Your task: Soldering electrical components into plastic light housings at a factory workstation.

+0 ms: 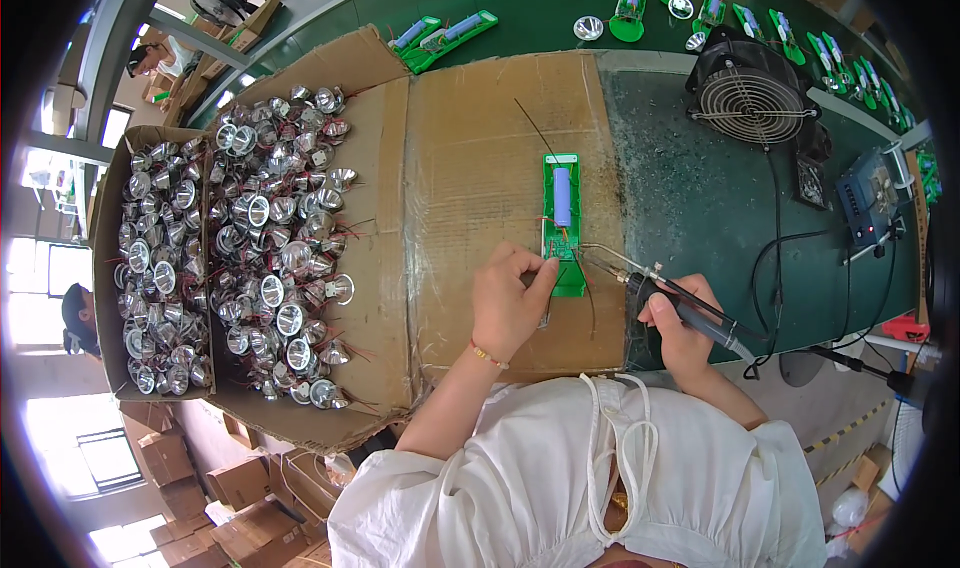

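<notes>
A green plastic housing (569,280) lies on the cardboard sheet in front of me, with a blue-purple cylindrical battery cell (562,196) in its upper half. Short red and dark wires show below the cell. My left hand (503,303) is closed in a pinch at the housing's lower left edge; whatever sits between the fingertips is hidden. In my right hand (684,338) is a soldering iron (720,334), gripped by its dark handle. A thin metal tube runs along the iron, and its front end reaches the housing beside the left fingertips.
A cardboard box (385,208) full of silver reflector cups with red wires stands at left. Several green housings with cells (465,30) line the far side. A black fan (750,106), a soldering station (868,203) and its loose cables occupy the right.
</notes>
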The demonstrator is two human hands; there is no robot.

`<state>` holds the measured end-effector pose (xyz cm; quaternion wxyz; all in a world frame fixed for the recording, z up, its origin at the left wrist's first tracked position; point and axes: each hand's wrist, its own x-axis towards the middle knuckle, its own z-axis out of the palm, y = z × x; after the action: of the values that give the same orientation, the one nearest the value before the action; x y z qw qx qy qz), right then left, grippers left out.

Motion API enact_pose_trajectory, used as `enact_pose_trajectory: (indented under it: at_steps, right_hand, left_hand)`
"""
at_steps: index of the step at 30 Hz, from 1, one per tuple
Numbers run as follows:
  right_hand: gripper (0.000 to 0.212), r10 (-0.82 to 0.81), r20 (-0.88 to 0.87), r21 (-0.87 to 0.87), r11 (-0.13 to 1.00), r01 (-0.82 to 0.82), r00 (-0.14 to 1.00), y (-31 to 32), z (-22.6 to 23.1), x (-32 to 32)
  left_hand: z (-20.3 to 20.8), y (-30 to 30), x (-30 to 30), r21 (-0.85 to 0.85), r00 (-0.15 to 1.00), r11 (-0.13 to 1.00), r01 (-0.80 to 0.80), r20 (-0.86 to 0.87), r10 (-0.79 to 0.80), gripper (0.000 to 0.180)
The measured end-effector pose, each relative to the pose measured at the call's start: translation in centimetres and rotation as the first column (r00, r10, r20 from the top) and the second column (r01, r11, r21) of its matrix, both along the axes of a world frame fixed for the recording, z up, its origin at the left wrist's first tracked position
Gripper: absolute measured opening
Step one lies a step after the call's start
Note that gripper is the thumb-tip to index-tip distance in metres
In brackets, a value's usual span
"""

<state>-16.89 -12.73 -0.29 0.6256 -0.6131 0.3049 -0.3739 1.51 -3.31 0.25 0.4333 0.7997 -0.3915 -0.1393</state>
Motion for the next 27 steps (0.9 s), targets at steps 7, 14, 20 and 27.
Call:
enact_pose_trajectory:
  at_steps: [7, 14, 20, 27]
  right_hand:
    - [0.017, -0.021, 0.007, 0.023, 1.000, 0.021, 1.000, 0.1, -0.2, -0.2]
    - [0.014, -0.044, 0.017, 0.025, 0.999, 0.043, 0.999, 0.1, -0.1, -0.6]
    - [0.015, -0.047, 0.031, 0.016, 0.999, 0.047, 0.998, 0.2, -0.1, -0.6]
    - [0.015, -0.031, 0.055, 0.036, 0.999, 0.029, 0.998, 0.5, 0.3, -0.4]
  left_hand:
    - [-0.2, 0.2, 0.0, 0.016, 0.999, 1.000, -0.013, -0.050, 0.014, 0.014]
    - [0.3, 2.2, 0.4, -0.144, 0.965, 0.977, -0.157, -0.232, 0.121, 0.014]
    - [2.8, 5.4, 5.3, -0.065, 0.865, 0.937, -0.344, 0.365, 0.343, 0.020]
    - [0.4, 1.8, -0.8, -0.067, 0.894, 0.995, 0.080, 0.446, -0.042, 0.021]
